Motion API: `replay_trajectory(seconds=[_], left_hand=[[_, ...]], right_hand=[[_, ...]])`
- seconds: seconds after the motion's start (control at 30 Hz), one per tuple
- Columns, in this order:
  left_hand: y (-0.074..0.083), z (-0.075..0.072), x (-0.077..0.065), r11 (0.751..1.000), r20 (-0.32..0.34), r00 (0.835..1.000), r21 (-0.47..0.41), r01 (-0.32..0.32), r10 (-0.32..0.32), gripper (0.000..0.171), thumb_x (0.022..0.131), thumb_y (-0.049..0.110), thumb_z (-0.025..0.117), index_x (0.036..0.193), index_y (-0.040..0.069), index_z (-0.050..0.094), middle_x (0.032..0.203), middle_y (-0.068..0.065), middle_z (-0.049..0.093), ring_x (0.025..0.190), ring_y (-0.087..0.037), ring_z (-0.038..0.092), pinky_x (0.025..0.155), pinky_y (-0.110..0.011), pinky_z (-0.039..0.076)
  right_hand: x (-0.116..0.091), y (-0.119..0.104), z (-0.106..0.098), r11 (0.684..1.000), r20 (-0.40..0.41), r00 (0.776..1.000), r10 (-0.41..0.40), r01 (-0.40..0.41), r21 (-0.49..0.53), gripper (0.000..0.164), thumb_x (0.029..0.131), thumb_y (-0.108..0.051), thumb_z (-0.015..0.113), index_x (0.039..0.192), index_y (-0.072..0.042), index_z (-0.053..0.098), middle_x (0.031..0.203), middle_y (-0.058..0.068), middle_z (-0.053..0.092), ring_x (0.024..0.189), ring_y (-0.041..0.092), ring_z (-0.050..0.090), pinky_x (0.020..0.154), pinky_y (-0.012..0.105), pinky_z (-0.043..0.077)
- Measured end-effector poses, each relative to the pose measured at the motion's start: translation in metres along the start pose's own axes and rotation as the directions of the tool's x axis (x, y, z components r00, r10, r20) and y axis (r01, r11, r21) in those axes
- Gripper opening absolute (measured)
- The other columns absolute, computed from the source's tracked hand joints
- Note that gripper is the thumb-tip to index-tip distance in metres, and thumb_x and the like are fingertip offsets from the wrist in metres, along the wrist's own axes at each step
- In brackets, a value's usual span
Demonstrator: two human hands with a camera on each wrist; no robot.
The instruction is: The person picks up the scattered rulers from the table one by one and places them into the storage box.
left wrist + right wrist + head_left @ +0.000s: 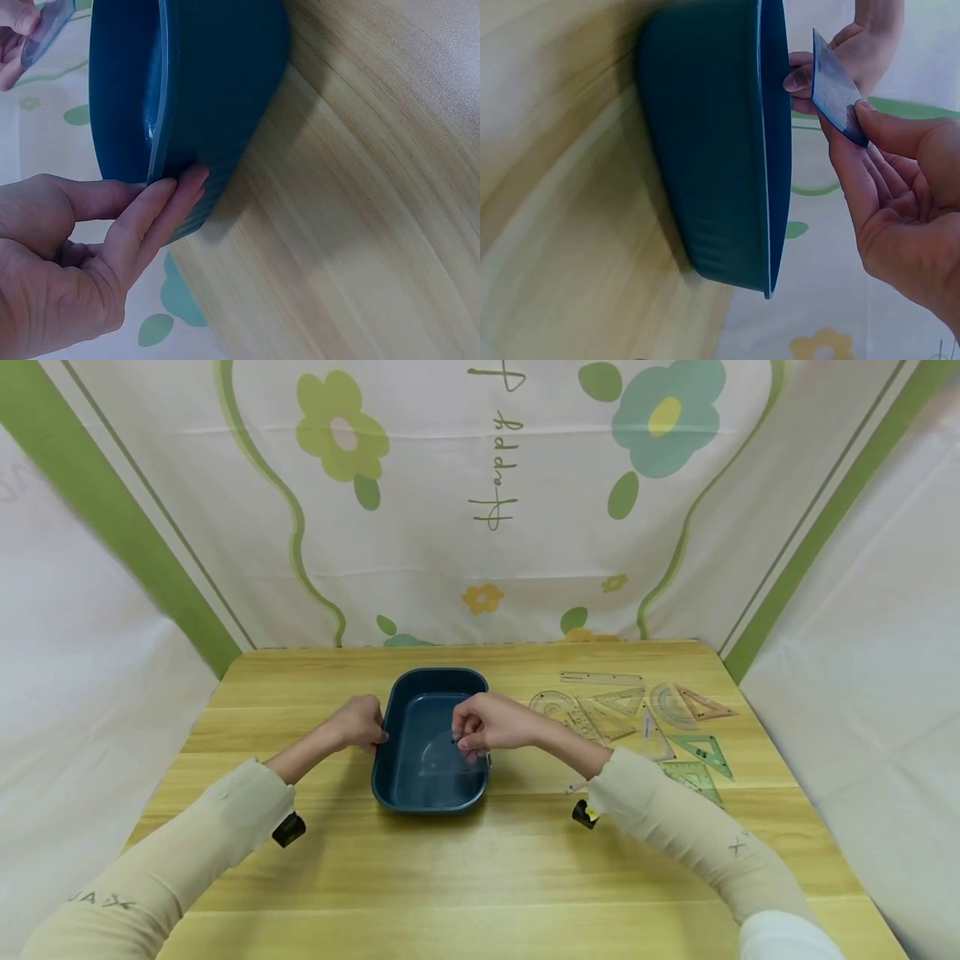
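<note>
A deep dark-blue plastic tray (pixel 429 806) with rounded corners rests on the wooden table. My left hand (pixel 363 722) pinches its left rim, thumb on one side of the wall and fingers on the other, as the left wrist view shows. Over the tray's right side, my right hand (pixel 495 722) holds a thin, clear, bluish flat plastic piece (pixel 836 94) between thumb and fingers. The piece is tilted above the tray opening, and its full outline is hard to make out against the blue. Inside, the visible tray floor (pixel 442 714) shows nothing lying on it.
To the right on the wooden table (pixel 480 877) lie a straight ruler (pixel 602 678), clear protractors (pixel 672 706), an orange set square (pixel 703 702), green set squares (pixel 705 752) and several clear ones, some overlapping. A printed cloth (pixel 420 543) hangs behind the table.
</note>
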State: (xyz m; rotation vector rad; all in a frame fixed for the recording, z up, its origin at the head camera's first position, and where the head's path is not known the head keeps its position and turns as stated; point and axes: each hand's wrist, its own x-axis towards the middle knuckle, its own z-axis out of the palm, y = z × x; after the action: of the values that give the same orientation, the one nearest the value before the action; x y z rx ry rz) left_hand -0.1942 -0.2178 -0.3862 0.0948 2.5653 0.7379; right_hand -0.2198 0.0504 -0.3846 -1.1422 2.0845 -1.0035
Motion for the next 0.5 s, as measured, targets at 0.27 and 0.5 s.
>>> replay_trajectory(seconds=[0.27, 0.5], left_hand=[[-0.003, -0.001, 0.001, 1.0, 0.0, 1.0, 0.007, -0.004, 0.004, 0.047, 0.089, -0.005, 0.063, 0.052, 0.013, 0.043, 0.058, -0.01, 0.063, 0.068, -0.024, 0.074, 0.07, -0.036, 0.062], [-0.001, -0.001, 0.001, 1.0, 0.009, 1.0, 0.016, -0.007, 0.007, 0.049, 0.09, -0.003, 0.064, 0.052, 0.016, 0.039, 0.051, 0.0, 0.051, 0.067, -0.023, 0.073, 0.072, -0.037, 0.062]], right_hand=[[0.02, -0.008, -0.005, 0.991, 0.095, 0.995, -0.034, 0.046, -0.124, 0.005, 0.093, -0.001, 0.066, 0.098, -0.001, 0.066, 0.078, 0.007, 0.072, 0.067, 0.011, 0.072, 0.064, 0.024, 0.059], [0.034, -0.018, -0.008, 0.976, 0.196, 0.981, 0.003, 0.039, -0.213, 0.008, 0.092, -0.002, 0.068, 0.099, -0.006, 0.069, 0.08, 0.004, 0.072, 0.067, 0.012, 0.072, 0.064, 0.024, 0.059]])
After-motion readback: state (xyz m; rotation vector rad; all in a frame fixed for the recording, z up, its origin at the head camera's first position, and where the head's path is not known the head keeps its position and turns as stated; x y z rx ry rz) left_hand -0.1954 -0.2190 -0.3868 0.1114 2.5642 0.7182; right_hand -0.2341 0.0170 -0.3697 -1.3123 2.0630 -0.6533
